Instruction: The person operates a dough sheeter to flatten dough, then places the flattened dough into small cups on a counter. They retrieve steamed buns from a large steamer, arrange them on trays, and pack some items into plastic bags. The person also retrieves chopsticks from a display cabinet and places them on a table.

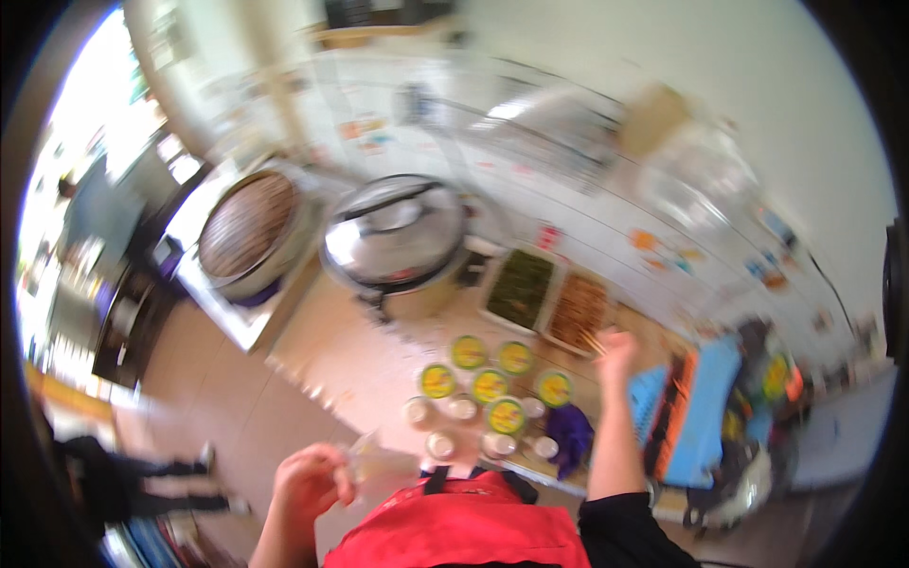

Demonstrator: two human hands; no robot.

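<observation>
My right hand (pixel 616 351) grips what look like thin wooden chopsticks (pixel 595 342), their tips at the near edge of a white tray of brown shredded food (pixel 579 309). Beside it stands a second white tray holding dark green chopped food (pixel 520 287). At the lower left, my left hand (pixel 312 477) has its fingers curled around the edge of a clear plastic bag (pixel 383 465); blur hides what is in the bag. Between my hands, on the table, are several cups with yellow and green lids (pixel 488 385) and several bottles with pale caps (pixel 440 446).
A large pot with a shiny metal lid (pixel 398 231) stands behind the cups. Left of it is a round steamer (pixel 248 227). A purple cloth (pixel 568 437) lies near the table's front edge, a blue box (pixel 699 412) to the right. Another person (pixel 135 472) stands at lower left.
</observation>
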